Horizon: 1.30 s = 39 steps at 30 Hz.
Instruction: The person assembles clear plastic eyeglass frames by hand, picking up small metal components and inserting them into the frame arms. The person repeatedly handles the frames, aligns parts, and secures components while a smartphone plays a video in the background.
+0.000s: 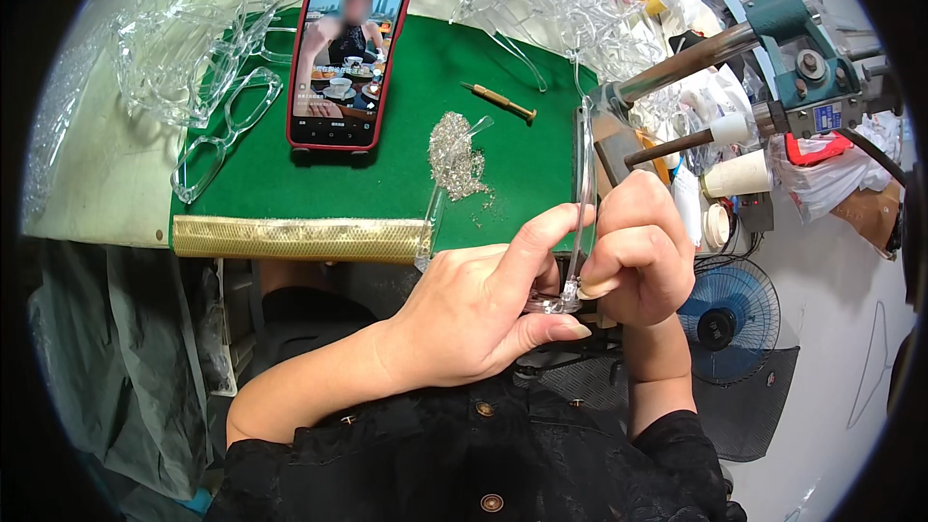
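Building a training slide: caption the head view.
Left hand and right hand hold a clear eyeglass frame by a green mat bearing a phone and shiny bits.

The left hand (474,304) is turned back upward, its index finger (536,237) stretched toward the right hand (643,251) and its thumb (551,331) pointing the same way, nearer the body. The left forearm (324,377) slants out behind it, elbow bent. Just beside it, the right hand is closed with fingers tightly curled, its forearm (660,377) rising almost straight beneath the wrist.
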Each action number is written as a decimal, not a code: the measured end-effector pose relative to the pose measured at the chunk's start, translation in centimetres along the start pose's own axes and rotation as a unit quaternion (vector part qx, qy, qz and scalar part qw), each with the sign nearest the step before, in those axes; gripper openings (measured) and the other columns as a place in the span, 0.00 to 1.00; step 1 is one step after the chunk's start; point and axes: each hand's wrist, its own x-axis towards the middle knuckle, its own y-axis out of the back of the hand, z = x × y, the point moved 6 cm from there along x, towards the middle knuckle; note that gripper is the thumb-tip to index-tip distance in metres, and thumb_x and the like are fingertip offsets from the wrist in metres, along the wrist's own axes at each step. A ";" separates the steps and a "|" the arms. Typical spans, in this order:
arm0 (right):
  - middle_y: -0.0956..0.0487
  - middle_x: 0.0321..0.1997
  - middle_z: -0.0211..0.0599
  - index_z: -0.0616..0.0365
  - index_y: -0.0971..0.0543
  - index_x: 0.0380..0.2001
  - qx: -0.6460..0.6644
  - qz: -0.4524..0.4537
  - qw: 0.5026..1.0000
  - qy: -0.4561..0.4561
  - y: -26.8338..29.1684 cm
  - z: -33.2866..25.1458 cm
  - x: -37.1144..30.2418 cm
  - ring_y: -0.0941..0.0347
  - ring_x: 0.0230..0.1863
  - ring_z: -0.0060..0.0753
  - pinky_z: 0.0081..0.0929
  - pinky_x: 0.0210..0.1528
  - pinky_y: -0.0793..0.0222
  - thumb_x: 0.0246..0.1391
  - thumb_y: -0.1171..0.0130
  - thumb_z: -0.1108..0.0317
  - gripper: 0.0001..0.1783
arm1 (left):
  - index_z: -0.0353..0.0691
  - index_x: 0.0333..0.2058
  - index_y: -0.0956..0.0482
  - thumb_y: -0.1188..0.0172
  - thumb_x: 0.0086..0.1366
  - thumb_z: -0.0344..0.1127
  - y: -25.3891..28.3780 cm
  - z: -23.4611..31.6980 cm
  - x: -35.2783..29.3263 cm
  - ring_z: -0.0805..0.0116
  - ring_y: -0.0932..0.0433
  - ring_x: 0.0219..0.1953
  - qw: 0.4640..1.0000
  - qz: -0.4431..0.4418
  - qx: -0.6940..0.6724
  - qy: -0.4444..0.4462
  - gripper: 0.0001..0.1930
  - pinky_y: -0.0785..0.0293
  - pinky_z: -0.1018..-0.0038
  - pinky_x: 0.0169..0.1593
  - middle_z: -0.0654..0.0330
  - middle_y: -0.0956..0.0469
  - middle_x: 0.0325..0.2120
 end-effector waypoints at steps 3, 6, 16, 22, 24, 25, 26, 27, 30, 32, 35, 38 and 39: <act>0.27 0.25 0.30 0.55 0.23 0.23 0.014 0.000 1.000 0.004 0.0 0.1 -0.1 0.31 0.25 0.32 0.27 0.27 0.37 0.36 0.31 0.67 0.11 | 0.33 0.63 0.43 0.37 0.61 0.51 -0.1 -0.1 -0.1 0.58 0.23 0.26 1.000 0.000 0.000 0.003 0.40 0.28 0.69 0.30 0.60 0.26 0.23; 0.27 0.25 0.29 0.55 0.23 0.23 0.023 -0.001 1.000 -0.009 0.0 0.2 -0.1 0.31 0.25 0.31 0.26 0.27 0.37 0.36 0.31 0.66 0.11 | 0.33 0.63 0.43 0.37 0.60 0.50 -0.1 -0.1 -0.1 0.58 0.22 0.26 1.000 0.001 -0.008 0.001 0.40 0.28 0.69 0.30 0.60 0.25 0.24; 0.27 0.24 0.28 0.54 0.22 0.23 0.060 -0.008 0.998 -0.027 -0.1 0.4 0.2 0.32 0.25 0.30 0.24 0.26 0.39 0.34 0.29 0.62 0.13 | 0.33 0.62 0.43 0.37 0.60 0.50 0.0 0.0 -0.1 0.58 0.22 0.26 1.000 0.003 -0.001 -0.008 0.40 0.28 0.68 0.30 0.59 0.25 0.23; 0.27 0.24 0.28 0.54 0.22 0.23 0.061 -0.013 0.998 -0.016 -0.2 0.7 0.3 0.33 0.25 0.29 0.25 0.27 0.39 0.37 0.30 0.58 0.14 | 0.32 0.62 0.43 0.37 0.60 0.51 0.1 -0.2 -0.3 0.57 0.22 0.26 1.000 0.008 0.002 -0.007 0.40 0.27 0.68 0.30 0.59 0.25 0.23; 0.27 0.24 0.28 0.54 0.22 0.23 0.061 -0.013 0.998 -0.022 -0.2 0.7 0.3 0.33 0.25 0.30 0.25 0.28 0.39 0.40 0.31 0.58 0.14 | 0.32 0.62 0.44 0.37 0.61 0.50 0.1 -0.2 -0.3 0.57 0.22 0.27 1.000 0.010 0.005 -0.012 0.40 0.27 0.68 0.30 0.58 0.25 0.23; 0.27 0.24 0.29 0.54 0.22 0.23 0.061 -0.011 0.998 -0.026 -0.2 0.7 0.3 0.33 0.25 0.30 0.25 0.28 0.39 0.41 0.32 0.57 0.14 | 0.32 0.63 0.44 0.37 0.61 0.50 0.1 -0.2 -0.3 0.57 0.22 0.26 1.000 0.011 0.005 -0.013 0.40 0.27 0.68 0.30 0.58 0.25 0.23; 0.27 0.25 0.29 0.54 0.22 0.24 0.061 -0.009 0.998 -0.031 -0.3 0.6 0.2 0.33 0.26 0.30 0.25 0.28 0.38 0.42 0.32 0.57 0.14 | 0.32 0.63 0.44 0.37 0.61 0.50 0.2 -0.1 -0.2 0.57 0.22 0.26 1.000 0.012 0.004 -0.013 0.40 0.27 0.68 0.30 0.58 0.25 0.23; 0.27 0.25 0.29 0.54 0.22 0.24 0.061 -0.008 0.997 -0.036 -0.4 0.6 0.2 0.33 0.26 0.30 0.25 0.28 0.38 0.43 0.33 0.56 0.14 | 0.32 0.63 0.44 0.37 0.60 0.50 0.2 -0.1 -0.2 0.57 0.22 0.26 1.000 0.013 0.004 -0.013 0.40 0.28 0.68 0.30 0.58 0.25 0.23; 0.28 0.25 0.30 0.54 0.23 0.24 0.058 -0.003 0.998 -0.040 -0.5 0.5 0.0 0.33 0.26 0.30 0.25 0.29 0.38 0.45 0.34 0.56 0.14 | 0.32 0.63 0.44 0.37 0.60 0.49 0.3 -0.2 -0.3 0.57 0.22 0.26 1.000 0.019 0.001 -0.018 0.40 0.28 0.68 0.31 0.58 0.25 0.23; 0.28 0.26 0.30 0.54 0.23 0.24 0.061 -0.005 0.997 -0.037 -0.6 0.4 -0.1 0.33 0.27 0.30 0.25 0.29 0.38 0.45 0.34 0.56 0.14 | 0.32 0.63 0.44 0.37 0.60 0.49 0.3 -0.2 -0.3 0.58 0.22 0.26 1.000 0.020 -0.007 -0.014 0.40 0.28 0.69 0.31 0.59 0.25 0.23; 0.28 0.26 0.30 0.54 0.22 0.24 0.065 -0.005 0.997 -0.033 -0.7 0.4 -0.2 0.33 0.27 0.30 0.25 0.29 0.38 0.45 0.33 0.57 0.14 | 0.33 0.63 0.44 0.37 0.60 0.49 0.3 -0.3 -0.3 0.58 0.22 0.26 1.000 0.020 -0.011 -0.010 0.40 0.27 0.69 0.31 0.59 0.26 0.23; 0.28 0.26 0.29 0.54 0.22 0.24 0.076 -0.004 0.996 -0.036 -0.6 0.5 -0.2 0.33 0.27 0.30 0.25 0.30 0.38 0.42 0.32 0.58 0.13 | 0.33 0.63 0.44 0.37 0.61 0.49 0.3 -0.3 -0.3 0.58 0.22 0.26 1.000 0.020 -0.015 -0.015 0.40 0.27 0.69 0.31 0.59 0.25 0.23; 0.27 0.26 0.29 0.54 0.22 0.24 0.081 -0.004 0.996 -0.038 -0.5 0.5 -0.3 0.33 0.27 0.30 0.25 0.30 0.38 0.41 0.31 0.58 0.14 | 0.33 0.63 0.44 0.37 0.61 0.49 0.3 -0.3 -0.3 0.58 0.22 0.26 0.999 0.021 -0.017 -0.018 0.40 0.27 0.69 0.31 0.59 0.25 0.23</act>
